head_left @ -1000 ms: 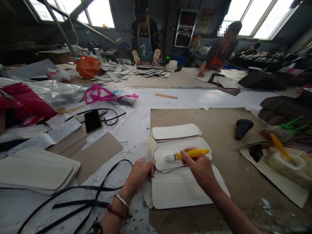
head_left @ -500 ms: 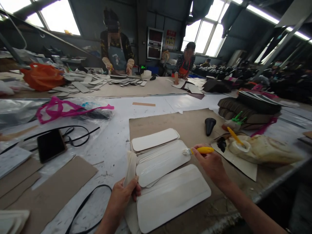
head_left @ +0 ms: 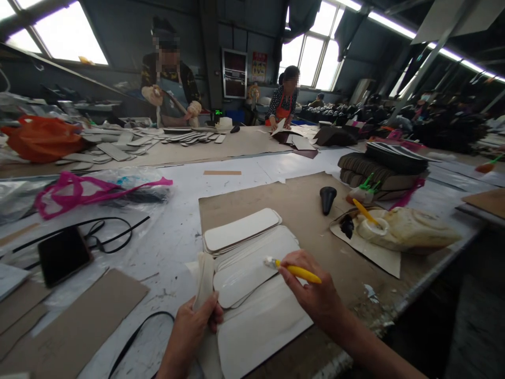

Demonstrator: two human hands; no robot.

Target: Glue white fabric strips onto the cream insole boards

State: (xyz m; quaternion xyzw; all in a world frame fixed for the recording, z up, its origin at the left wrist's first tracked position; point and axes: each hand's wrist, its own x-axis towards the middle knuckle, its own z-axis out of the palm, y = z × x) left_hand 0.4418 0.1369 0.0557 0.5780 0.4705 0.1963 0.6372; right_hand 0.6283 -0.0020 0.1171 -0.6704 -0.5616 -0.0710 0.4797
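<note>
My right hand (head_left: 311, 287) is closed round the yellow handle of a brush (head_left: 302, 273). White paste coats its bristles, which touch the upper white panel (head_left: 246, 273), a rounded strip with a wet sheen. My left hand (head_left: 197, 321) pinches a folded pale sheet (head_left: 205, 276) at the panels' left end. Below lies a larger pale panel (head_left: 260, 329), partly hidden by my right hand. Behind the wet panel, a stack of narrow white strips (head_left: 242, 230) rests on the brown board (head_left: 303, 210).
Right of the panels lie a yellowed plastic jug (head_left: 418, 231) with another yellow brush (head_left: 366, 215) in its opening, and a black tapered object (head_left: 327, 200). A phone (head_left: 63, 255) and black cord lie left. Two people work across the table, beside piles of strips (head_left: 193, 136).
My right hand has drawn the brush leftward along the wet panel from its right end to near its middle. My left hand keeps its pinch. The whole view has shifted slightly.
</note>
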